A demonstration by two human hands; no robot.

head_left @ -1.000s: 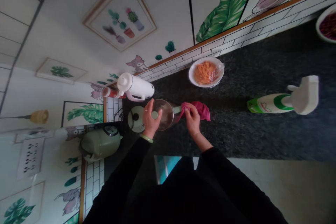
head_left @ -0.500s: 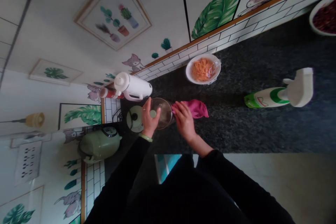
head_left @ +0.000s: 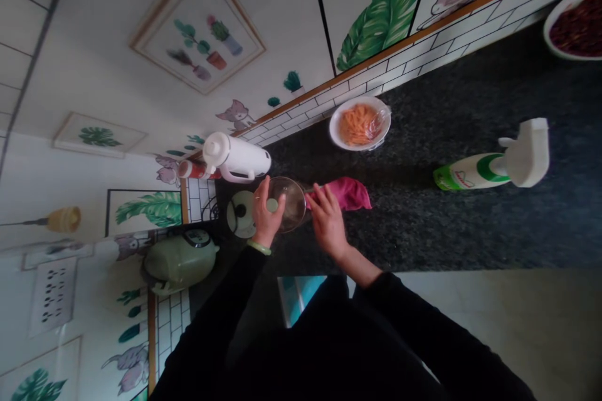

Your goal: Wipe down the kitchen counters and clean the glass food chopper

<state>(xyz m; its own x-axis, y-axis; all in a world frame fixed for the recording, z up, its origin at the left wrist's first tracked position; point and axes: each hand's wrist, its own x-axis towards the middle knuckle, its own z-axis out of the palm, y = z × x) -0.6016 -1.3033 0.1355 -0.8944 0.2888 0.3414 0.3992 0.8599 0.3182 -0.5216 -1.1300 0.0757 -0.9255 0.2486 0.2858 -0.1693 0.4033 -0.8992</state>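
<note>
The left hand (head_left: 266, 216) grips a glass lid (head_left: 286, 203) by its pale green knob, fingers curled round the knob and thumb on the near side, so the lid is held tilted above the dark speckled countertop (head_left: 470, 200). The right hand (head_left: 328, 222) lies flat against the lid's right edge with fingers stretched out and loosely spread, their tips on a magenta cloth (head_left: 348, 193); whether those fingers pinch the cloth or merely press on it is hard to make out at this size. The cloth is bunched just right of the lid, touching its rim.

Just left of the lid, partly behind the left hand, sits a round pale green appliance top (head_left: 239, 213). A white electric kettle (head_left: 237, 156) stands behind it against the wall, with a red-capped bottle (head_left: 195, 168) beside it. A green rice cooker (head_left: 181, 260) sits in the corner to the left. Farther right along the wall is a white bowl of shredded carrot (head_left: 360, 123), and well apart to the right a green and white spray bottle (head_left: 493, 166) lies on its side
</note>
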